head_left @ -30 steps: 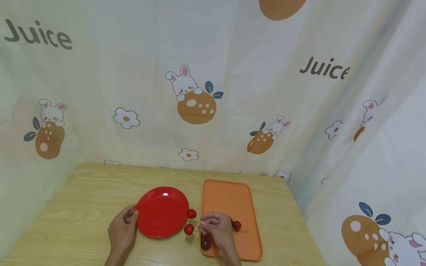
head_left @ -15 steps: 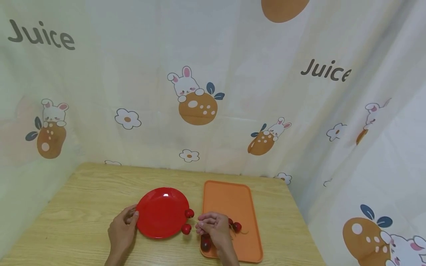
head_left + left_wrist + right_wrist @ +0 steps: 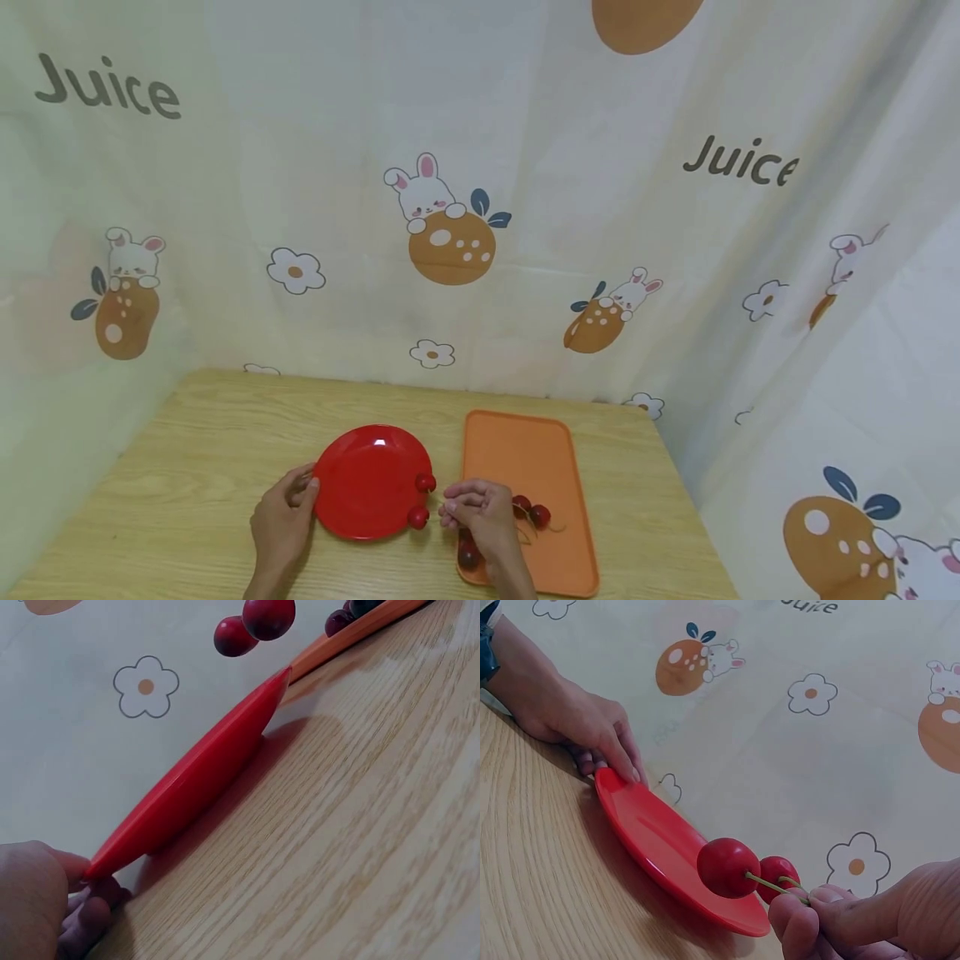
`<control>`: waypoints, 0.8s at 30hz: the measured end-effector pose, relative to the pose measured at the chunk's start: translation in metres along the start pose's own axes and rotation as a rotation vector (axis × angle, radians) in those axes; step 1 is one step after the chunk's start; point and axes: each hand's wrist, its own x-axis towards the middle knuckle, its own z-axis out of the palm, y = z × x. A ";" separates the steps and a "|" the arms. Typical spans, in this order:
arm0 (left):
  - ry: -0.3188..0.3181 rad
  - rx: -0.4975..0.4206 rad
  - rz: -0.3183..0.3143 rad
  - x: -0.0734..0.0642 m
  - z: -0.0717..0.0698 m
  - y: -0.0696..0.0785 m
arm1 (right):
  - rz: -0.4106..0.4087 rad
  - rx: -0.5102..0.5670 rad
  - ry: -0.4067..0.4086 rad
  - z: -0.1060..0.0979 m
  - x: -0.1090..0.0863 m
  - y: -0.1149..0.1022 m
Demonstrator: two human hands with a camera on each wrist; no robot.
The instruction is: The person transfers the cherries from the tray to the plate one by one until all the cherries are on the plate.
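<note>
Left hand [image 3: 283, 518] has the plate [image 3: 371, 483] by its left rim, thumb on top and fingers tucked under, while the right hand [image 3: 480, 512] pinches a pair of cherries [image 3: 727, 866] by their stems [image 3: 769, 883]. So neither hand is free, and the right one's grip is pretty narrow, just thumb and fingertips.

The plate looks to be sitting on the table [image 3: 232, 442], left of the orange tray [image 3: 517, 450]. The pair hangs in the air at the plate's right rim, fruit pointing left, one cherry a bit nearer than the other. From the head view they overlap the rim, but neither seems to be resting on it. More fruit [image 3: 540, 517] lies in the tray: red ones right of the right hand, plus dark ones down at the near left corner. Can't count them all, since that hand covers some.

I'd call this the carry-over step, tray to plate, with the release not done yet. Next move, if I had to guess: right hand a little further left, lower the cherries well inside the rim, then let go of the stems, with the left hand keeping the plate steady.
</note>
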 end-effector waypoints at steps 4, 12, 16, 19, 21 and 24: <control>-0.004 -0.002 -0.007 -0.001 0.000 0.000 | 0.009 0.001 -0.008 0.004 0.000 0.000; -0.012 -0.004 0.008 -0.001 -0.002 0.001 | -0.004 -0.003 0.007 0.006 0.004 -0.002; -0.005 -0.004 0.013 0.000 -0.003 0.001 | -0.018 0.004 0.005 0.007 0.008 -0.003; 0.001 -0.004 0.010 0.000 -0.003 0.002 | -0.023 0.008 0.000 0.007 0.010 -0.003; 0.004 -0.004 0.006 -0.001 -0.003 0.002 | -0.024 0.006 -0.004 0.008 0.011 -0.003; 0.006 -0.006 0.002 -0.001 -0.002 0.003 | -0.024 0.011 -0.014 0.008 0.014 -0.002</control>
